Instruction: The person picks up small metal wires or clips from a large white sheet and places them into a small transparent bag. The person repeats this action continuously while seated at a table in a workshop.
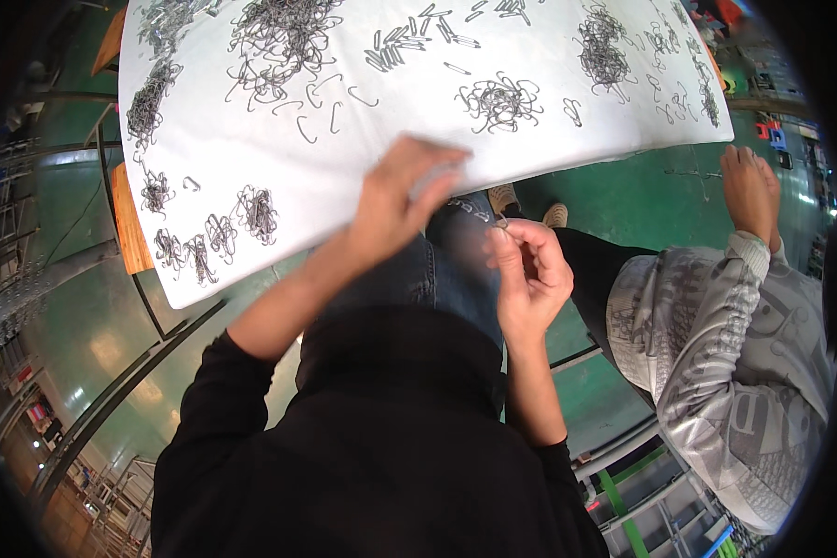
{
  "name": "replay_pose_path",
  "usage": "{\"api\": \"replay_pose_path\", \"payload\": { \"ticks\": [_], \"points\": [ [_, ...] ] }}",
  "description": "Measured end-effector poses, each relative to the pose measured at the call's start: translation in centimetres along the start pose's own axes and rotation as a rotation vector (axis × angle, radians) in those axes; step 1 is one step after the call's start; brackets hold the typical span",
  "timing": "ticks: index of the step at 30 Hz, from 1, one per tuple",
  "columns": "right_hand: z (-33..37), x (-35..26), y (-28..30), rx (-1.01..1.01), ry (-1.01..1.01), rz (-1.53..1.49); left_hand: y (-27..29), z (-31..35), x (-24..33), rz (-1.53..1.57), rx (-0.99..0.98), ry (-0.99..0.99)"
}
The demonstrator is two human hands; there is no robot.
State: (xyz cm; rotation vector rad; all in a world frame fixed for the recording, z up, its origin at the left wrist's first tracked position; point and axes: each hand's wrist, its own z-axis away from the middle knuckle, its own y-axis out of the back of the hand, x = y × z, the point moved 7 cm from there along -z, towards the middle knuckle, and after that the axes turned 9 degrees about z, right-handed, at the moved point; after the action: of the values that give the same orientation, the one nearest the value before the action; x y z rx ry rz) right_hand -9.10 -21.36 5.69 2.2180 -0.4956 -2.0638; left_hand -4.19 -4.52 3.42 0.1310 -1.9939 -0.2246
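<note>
My left hand [407,191], slightly blurred, hovers over the near edge of a white-covered table [381,130], thumb and fingers apart, holding nothing. To its right and lower, in front of the edge, my right hand [535,274] pinches a small metal wire piece [501,222] between thumb and fingertip; most of it is hidden. Nearest to the hands on the tabletop lies a small heap of bent wire hooks [500,100]. Farther back is a larger heap of dark wire hooks [284,46], with a few loose ones in front of it. Narrow elongated metal loops [395,46] lie scattered beside that heap.
Small bundles of wire hooks [257,214] line the table's left side. More heaps [604,51] lie at the right. A co-worker in a grey patterned sweater [707,344] is close on my right, hands [751,191] near the table's corner. The floor [614,205] is green.
</note>
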Motion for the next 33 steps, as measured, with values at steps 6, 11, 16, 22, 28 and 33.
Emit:
{"api": "replay_pose_path", "payload": {
  "ticks": [6,11,16,22,28,33],
  "points": [
    [-0.1,1.0,0.0,-0.020,-0.051,0.007,-0.7,-9.8,-8.4,-0.531,-0.080,-0.119],
    [0.1,2.0,-0.3,-0.014,-0.068,-0.031,-1.7,-11.7,-11.0,-0.508,-0.213,0.098],
    [0.3,2.6,-0.4,-0.006,-0.029,0.007,-1.0,-7.3,-6.7,-0.231,-0.174,0.261],
    [0.4,2.0,-0.8,-0.026,0.071,0.132,-2.0,0.0,-0.8,0.550,-0.089,0.708],
    [0.9,1.7,-1.0,0.008,0.117,0.157,-1.4,1.3,2.1,0.493,-0.012,0.577],
    [1.5,1.5,-1.7,-0.051,0.202,0.264,-0.3,2.5,3.4,0.248,0.044,0.335]
  ]
}}
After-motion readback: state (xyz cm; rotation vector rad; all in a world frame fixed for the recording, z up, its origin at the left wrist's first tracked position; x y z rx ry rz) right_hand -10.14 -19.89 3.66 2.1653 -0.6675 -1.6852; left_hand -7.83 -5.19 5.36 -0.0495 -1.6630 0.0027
